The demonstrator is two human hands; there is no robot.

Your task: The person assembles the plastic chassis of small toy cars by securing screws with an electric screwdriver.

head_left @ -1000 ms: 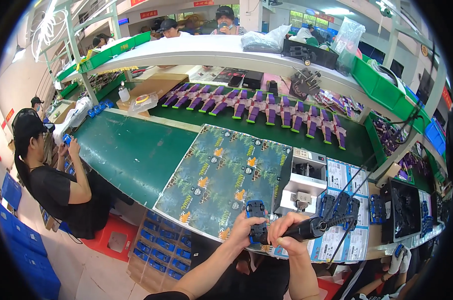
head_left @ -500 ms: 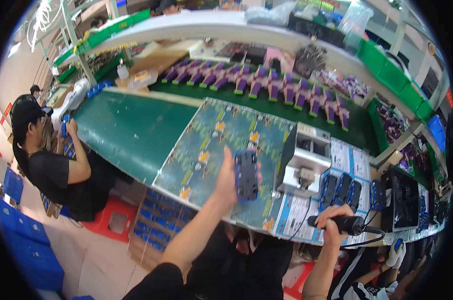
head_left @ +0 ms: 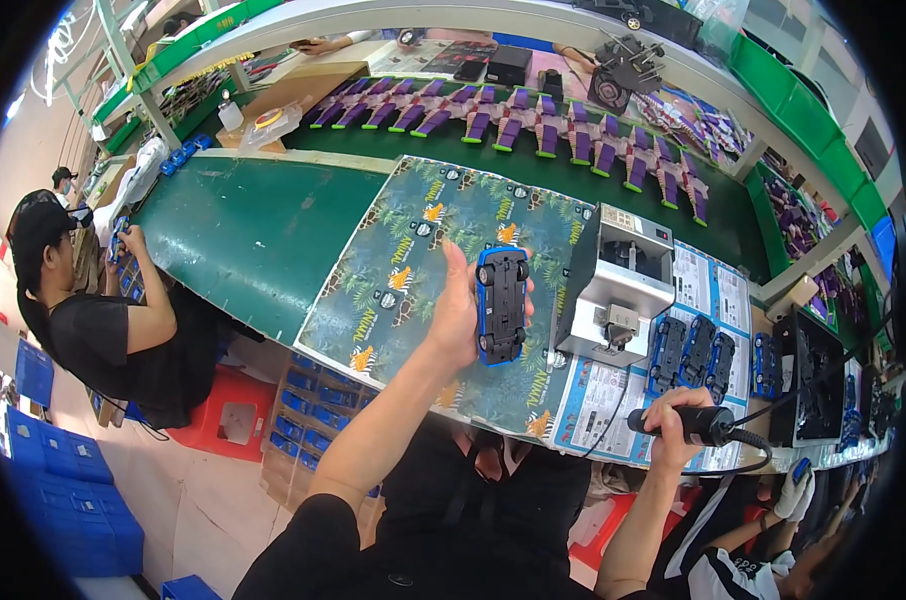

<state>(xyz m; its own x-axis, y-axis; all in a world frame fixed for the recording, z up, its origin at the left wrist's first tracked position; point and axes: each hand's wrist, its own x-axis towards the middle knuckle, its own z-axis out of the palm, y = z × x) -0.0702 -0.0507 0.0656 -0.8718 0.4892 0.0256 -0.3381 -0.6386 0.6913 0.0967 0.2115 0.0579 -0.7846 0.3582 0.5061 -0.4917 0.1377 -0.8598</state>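
My left hand (head_left: 454, 322) grips a blue toy car (head_left: 503, 308) above the patterned mat, its black underside and wheels turned up. The thumb lies along one side, and fingertips show at the other. Closed around a black electric screwdriver (head_left: 705, 426) is my right hand (head_left: 673, 428), near the table's front edge. The tool lies sideways, its cable leaving on the right, apart from the car. Between the hands, farther back, stands a silver box-shaped machine (head_left: 613, 300). Several similar toy cars (head_left: 695, 352) lie underside up on printed sheets to its right.
A patterned mat (head_left: 373, 290) covers part of the green table (head_left: 243, 225). Purple-and-green parts (head_left: 543, 135) line the far belt, below a shelf. A black tray (head_left: 811, 380) stands at the right. Co-workers (head_left: 103, 320) sit at both sides.
The whole view has shifted, so the table appears higher up. The toy car has turned slightly, showing more of its blue side. Both hands keep their holds.
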